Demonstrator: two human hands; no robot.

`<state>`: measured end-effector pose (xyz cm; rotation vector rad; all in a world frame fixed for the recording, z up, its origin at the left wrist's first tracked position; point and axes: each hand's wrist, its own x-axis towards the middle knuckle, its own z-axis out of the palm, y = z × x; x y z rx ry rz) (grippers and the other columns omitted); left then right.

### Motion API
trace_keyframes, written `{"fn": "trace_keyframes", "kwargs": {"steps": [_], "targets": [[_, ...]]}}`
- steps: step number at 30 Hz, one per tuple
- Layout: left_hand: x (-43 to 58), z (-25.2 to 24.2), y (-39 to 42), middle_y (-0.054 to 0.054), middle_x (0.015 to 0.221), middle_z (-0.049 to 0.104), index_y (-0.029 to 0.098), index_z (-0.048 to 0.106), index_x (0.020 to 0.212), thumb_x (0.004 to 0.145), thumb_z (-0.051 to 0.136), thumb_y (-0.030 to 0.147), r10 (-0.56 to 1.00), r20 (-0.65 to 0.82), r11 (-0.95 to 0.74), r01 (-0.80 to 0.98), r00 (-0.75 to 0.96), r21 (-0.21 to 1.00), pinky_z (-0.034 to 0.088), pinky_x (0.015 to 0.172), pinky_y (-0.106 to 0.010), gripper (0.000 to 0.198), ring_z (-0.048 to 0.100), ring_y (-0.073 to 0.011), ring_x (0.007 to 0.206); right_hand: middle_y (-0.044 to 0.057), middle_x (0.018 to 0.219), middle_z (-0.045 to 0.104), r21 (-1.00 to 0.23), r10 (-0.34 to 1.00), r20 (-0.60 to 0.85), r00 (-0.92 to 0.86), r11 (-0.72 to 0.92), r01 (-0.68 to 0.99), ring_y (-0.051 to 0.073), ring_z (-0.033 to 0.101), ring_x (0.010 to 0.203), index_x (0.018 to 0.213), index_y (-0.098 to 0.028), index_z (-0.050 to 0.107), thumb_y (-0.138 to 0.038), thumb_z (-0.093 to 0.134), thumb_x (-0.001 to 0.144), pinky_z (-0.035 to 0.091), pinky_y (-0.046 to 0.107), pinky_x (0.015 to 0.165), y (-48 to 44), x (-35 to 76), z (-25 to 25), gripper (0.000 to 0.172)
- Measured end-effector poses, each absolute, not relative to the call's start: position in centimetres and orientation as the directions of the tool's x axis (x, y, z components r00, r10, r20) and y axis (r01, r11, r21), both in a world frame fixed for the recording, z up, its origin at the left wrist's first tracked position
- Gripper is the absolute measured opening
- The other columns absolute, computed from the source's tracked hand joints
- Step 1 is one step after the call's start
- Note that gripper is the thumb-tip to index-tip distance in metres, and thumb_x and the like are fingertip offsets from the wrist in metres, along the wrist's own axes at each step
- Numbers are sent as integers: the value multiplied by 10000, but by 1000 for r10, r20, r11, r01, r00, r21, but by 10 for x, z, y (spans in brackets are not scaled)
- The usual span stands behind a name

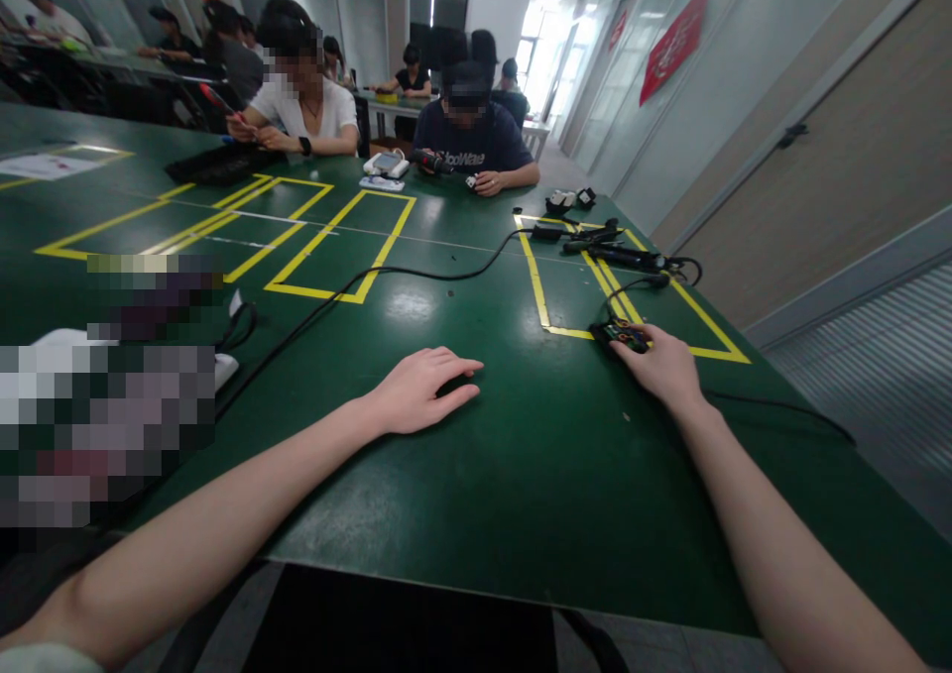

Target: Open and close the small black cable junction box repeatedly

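Observation:
My left hand point(427, 391) rests on the green table point(461, 495), thumb apart from the fingers, with nothing in it. Over to the right, my right hand point(665, 361) has its thumb and fingers closed on a small black electronic part with exposed wires point(626, 336). Its exact kind is too small to make out. This part lies at the near edge of a yellow-taped box, and a thin black lead rises from it toward the tools behind. My fingers cover its right end.
Several black tools with cables point(629, 257) lie beyond my right hand. A long black cable point(416, 273) crosses the table. Small black-and-white pieces point(569, 200) sit farther back. Two people work across the table, near a white device point(387, 164) and a black tray point(223, 163).

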<state>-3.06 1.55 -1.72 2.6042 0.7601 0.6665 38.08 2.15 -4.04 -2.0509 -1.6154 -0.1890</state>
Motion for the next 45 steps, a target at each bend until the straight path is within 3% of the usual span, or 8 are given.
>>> {"fn": "trace_keyframes", "kwargs": {"steps": [3, 8, 12, 18, 24, 33, 38, 45], "targets": [[-31, -17, 15, -95, 1196, 746, 182, 633, 1320, 1065, 502, 394, 564, 359, -805, 399, 744, 440, 551, 978, -431, 357, 687, -243, 1113, 140, 1025, 782, -355, 924, 351, 150, -17, 935, 327, 736, 900, 1150, -167, 742, -390, 712, 827, 591, 453, 818, 17, 329, -34, 394], [-31, -10, 9, -125, 1319, 690, 200, 618, 1351, 1005, 589, 415, 507, 480, -851, 327, 716, 411, 545, 993, -438, 409, 659, -261, 1175, 98, 1130, 769, -480, 851, 324, -413, 524, 703, 257, 741, 980, 1214, -207, 709, -289, 705, 875, 586, 377, 869, -15, 251, -22, 349], [-29, -7, 3, -82, 951, 754, 167, 715, 1100, 925, 693, 480, 423, 512, -895, 255, 748, 366, 560, 810, -360, 359, 695, -227, 883, 65, 1005, 764, -501, 697, 298, -652, 696, 514, 201, 736, 874, 1171, -213, 714, -262, 721, 888, 568, 294, 767, -37, 222, -14, 288], [-28, -10, 2, -83, 1015, 756, 162, 675, 1205, 882, 746, 486, 429, 416, -873, 250, 802, 418, 553, 817, -338, 463, 699, -219, 886, 59, 949, 757, -449, 659, 396, -639, 746, 492, 187, 729, 818, 1137, -195, 698, -287, 700, 910, 557, 274, 713, -37, 225, -15, 245], [-26, -13, 2, -93, 1125, 737, 182, 692, 1186, 890, 732, 361, 549, 344, -809, 381, 761, 448, 570, 909, -380, 348, 679, -251, 1037, 70, 1016, 759, -476, 664, 422, -617, 742, 472, 208, 744, 890, 1158, -219, 678, -284, 686, 919, 598, 307, 772, -35, 224, -14, 248], [-26, -14, 1, -130, 1369, 669, 198, 633, 1341, 822, 809, 512, 573, 320, -811, 465, 755, 355, 515, 1061, -511, 632, 622, -320, 1210, 99, 1239, 732, -335, 670, 470, -575, 738, 585, 234, 752, 1042, 1239, -246, 691, -319, 664, 958, 639, 354, 852, -32, 224, -20, 291], [-27, -17, 3, -127, 1333, 675, 182, 679, 1258, 962, 660, 421, 585, 380, -807, 467, 717, 360, 551, 1024, -443, 381, 661, -275, 1189, 125, 1152, 757, -208, 586, 544, -601, 788, 580, 253, 742, 997, 1214, -208, 700, -319, 626, 988, 616, 401, 841, -30, 224, -18, 262], [-28, -15, 6, -80, 1190, 727, 195, 722, 1143, 990, 602, 278, 564, 357, -817, 438, 745, 376, 570, 944, -397, 212, 689, -238, 1073, 143, 1242, 727, -285, 609, 460, -646, 790, 542, 314, 679, 1146, 1342, -201, 628, -379, 747, 880, 560, 508, 963, -28, 224, -16, 509]]}}
